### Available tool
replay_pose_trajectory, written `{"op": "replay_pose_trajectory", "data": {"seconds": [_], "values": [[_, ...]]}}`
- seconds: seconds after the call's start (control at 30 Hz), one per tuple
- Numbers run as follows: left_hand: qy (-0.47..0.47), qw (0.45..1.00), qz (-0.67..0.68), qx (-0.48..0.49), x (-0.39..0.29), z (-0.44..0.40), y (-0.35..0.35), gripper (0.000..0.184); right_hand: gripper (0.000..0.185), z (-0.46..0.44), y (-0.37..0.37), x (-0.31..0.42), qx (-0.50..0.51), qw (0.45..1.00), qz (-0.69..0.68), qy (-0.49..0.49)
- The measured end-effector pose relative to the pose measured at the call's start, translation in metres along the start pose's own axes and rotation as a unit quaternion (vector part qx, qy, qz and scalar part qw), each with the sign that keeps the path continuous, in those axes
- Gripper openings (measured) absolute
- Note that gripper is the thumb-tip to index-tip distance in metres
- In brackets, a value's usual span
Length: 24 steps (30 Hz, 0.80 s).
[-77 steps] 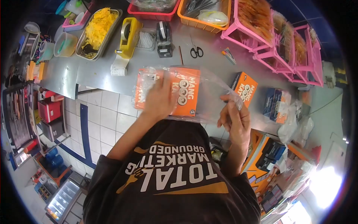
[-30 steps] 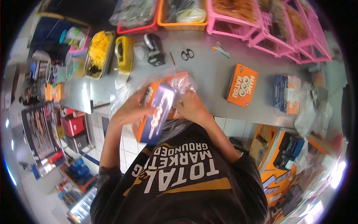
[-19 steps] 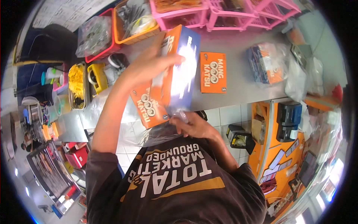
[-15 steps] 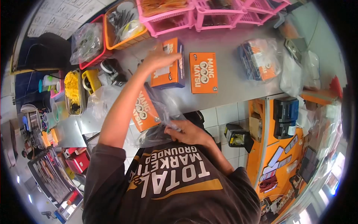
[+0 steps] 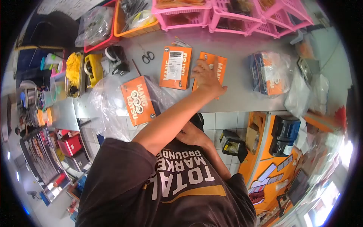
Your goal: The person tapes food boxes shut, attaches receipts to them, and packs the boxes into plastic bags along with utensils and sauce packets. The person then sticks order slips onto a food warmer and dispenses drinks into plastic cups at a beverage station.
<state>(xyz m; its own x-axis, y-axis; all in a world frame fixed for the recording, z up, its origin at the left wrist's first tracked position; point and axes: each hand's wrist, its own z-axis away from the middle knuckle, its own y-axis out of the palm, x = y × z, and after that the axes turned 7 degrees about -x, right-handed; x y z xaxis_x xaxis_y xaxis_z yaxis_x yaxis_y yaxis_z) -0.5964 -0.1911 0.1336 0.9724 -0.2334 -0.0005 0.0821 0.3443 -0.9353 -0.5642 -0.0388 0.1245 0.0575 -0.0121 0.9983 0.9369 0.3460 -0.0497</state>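
My left hand [image 5: 208, 77] lies over an orange "Mang Katsu" box [image 5: 222, 68], fingers spread across its top. Just left of it is another orange box [image 5: 183, 72] with a white printed label [image 5: 174, 66]. A third orange box [image 5: 138, 101] sits tilted at the table's front edge, with a clear plastic bag [image 5: 107, 104] around or beside it; I cannot tell which. Close to my body is my right hand [image 5: 193, 133], its fingers mostly hidden behind my left forearm, so any hold on the plastic is out of sight.
A bagged box [image 5: 270, 73] stands at the right of the steel table [image 5: 234, 45]. Scissors [image 5: 148, 56], a black device [image 5: 117, 60] and a yellow tape dispenser [image 5: 92, 70] lie left. Pink baskets [image 5: 185, 20] line the back. Below right is an orange cabinet [image 5: 261, 162].
My left hand has moved right, from the labelled box to the box beside it. The labelled box now lies uncovered and turned. The view has shifted, and my left forearm now crosses before my right hand.
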Motion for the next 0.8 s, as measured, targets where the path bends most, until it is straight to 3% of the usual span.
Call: {"op": "replay_pose_trajectory", "data": {"seconds": [0.07, 0.1, 0.2, 0.27, 0.3, 0.37, 0.43, 0.5, 0.53, 0.6, 0.67, 0.7, 0.77, 0.8], "values": [[-0.001, 0.999, 0.029, 0.015, 0.002, -0.008, 0.006, 0.125, 0.031, 0.002, 0.002, -0.003, -0.060, 0.991, 0.052, -0.109], [0.006, 0.998, 0.057, 0.026, 0.005, -0.012, 0.008, 0.128, 0.031, 0.003, 0.000, -0.002, -0.054, 0.991, 0.051, -0.109], [0.025, 0.989, 0.137, 0.042, 0.020, -0.018, -0.007, 0.128, 0.030, 0.003, -0.008, 0.010, 0.028, 0.997, -0.059, 0.039], [0.041, 0.983, 0.176, 0.021, 0.043, -0.009, -0.027, 0.126, 0.029, -0.007, -0.016, 0.020, 0.145, 0.961, -0.103, 0.211], [0.062, 0.975, 0.215, -0.001, 0.059, -0.003, -0.043, 0.124, 0.029, -0.007, -0.017, 0.014, 0.148, 0.960, -0.103, 0.212], [0.112, 0.935, 0.333, 0.041, 0.111, 0.040, -0.111, 0.119, 0.030, -0.008, -0.016, -0.001, 0.119, 0.948, -0.197, 0.218], [0.112, 0.927, 0.355, 0.048, 0.161, 0.084, -0.153, 0.114, 0.036, -0.017, -0.019, 0.010, 0.092, 0.947, -0.224, 0.213], [0.140, 0.926, 0.351, 0.019, 0.211, 0.122, -0.175, 0.110, 0.042, -0.034, -0.027, 0.039, -0.028, 0.923, -0.232, 0.306], [0.142, 0.925, 0.351, 0.025, 0.231, 0.139, -0.181, 0.108, 0.042, -0.044, -0.029, 0.052, -0.026, 0.923, -0.229, 0.308], [0.142, 0.924, 0.353, 0.030, 0.267, 0.157, -0.179, 0.106, 0.042, -0.066, -0.026, 0.079, -0.116, 0.910, -0.322, 0.236], [-0.005, 0.921, 0.337, 0.196, 0.297, 0.165, -0.157, 0.099, 0.044, -0.081, -0.024, 0.100, -0.077, 0.930, -0.305, 0.190], [-0.008, 0.920, 0.341, 0.194, 0.312, 0.169, -0.134, 0.099, 0.047, -0.086, -0.022, 0.110, -0.042, 0.945, -0.290, 0.144], [-0.145, 0.767, 0.605, 0.156, 0.335, 0.175, -0.085, 0.097, 0.046, -0.091, -0.011, 0.136, 0.003, 0.949, -0.279, 0.149], [-0.148, 0.766, 0.606, 0.155, 0.338, 0.180, -0.079, 0.097, 0.045, -0.093, -0.005, 0.143, 0.043, 0.950, -0.269, 0.151]]}}
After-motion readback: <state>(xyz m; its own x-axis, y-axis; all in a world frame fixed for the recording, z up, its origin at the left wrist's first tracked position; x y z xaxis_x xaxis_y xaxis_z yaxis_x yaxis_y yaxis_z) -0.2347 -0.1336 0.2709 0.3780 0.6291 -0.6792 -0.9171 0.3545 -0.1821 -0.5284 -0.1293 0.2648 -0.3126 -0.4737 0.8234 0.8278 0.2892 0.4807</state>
